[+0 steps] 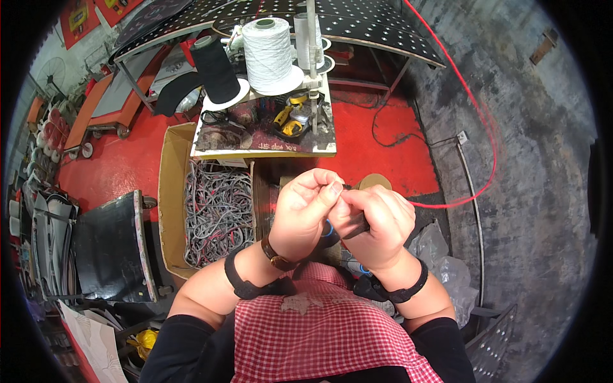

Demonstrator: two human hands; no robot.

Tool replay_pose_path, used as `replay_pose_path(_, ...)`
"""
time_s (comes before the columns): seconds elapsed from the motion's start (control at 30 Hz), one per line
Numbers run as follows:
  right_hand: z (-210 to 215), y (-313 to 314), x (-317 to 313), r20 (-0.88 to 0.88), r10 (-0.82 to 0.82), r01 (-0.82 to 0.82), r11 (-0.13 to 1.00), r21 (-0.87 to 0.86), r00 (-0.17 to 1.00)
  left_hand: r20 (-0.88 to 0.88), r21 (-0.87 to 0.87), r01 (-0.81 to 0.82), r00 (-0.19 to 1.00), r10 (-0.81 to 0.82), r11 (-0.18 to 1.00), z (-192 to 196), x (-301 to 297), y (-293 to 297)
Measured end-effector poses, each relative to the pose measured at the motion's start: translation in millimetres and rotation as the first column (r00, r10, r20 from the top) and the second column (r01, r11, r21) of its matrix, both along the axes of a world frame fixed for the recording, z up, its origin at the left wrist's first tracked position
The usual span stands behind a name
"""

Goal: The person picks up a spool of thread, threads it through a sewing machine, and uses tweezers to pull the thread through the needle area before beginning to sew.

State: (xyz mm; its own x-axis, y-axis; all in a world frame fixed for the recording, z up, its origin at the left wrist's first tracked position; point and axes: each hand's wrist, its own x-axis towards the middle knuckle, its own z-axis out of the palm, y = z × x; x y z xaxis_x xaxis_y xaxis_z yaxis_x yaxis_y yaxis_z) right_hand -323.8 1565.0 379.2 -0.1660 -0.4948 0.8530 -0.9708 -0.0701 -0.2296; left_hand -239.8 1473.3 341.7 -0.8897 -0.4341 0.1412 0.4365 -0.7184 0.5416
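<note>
My left hand and my right hand meet in front of my chest, thumbs and fingers pinched together. Between the fingertips is a small dark piece, too small and too covered to name. A red cord hangs in a wide loop on the right, blurred along one stretch. Its lower end runs to the outer side of my right hand, where the fingers hide it. Under the hands, a blue ring shows in part beside a dark object; what it belongs to is hidden.
Ahead stands a small worktable with a black thread cone, a white thread cone and yellow-handled tools. Left of me, a cardboard box holds tangled grey and red cords. A grey wall rises at right.
</note>
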Motion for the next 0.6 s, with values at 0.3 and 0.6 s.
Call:
replay_pose_path(0.3,2,10,3,0.9,0.236,-0.274,0.952,-0.138,0.367,-0.086,-0.235,-0.145,0.988,0.128,0.961,-3,-1,6)
replay_pose_path(0.6,-2,16,0,0.945,0.307,-0.403,0.884,-0.238,0.115,-0.181,-0.306,-0.145,0.979,0.092,0.941,5,-1,3)
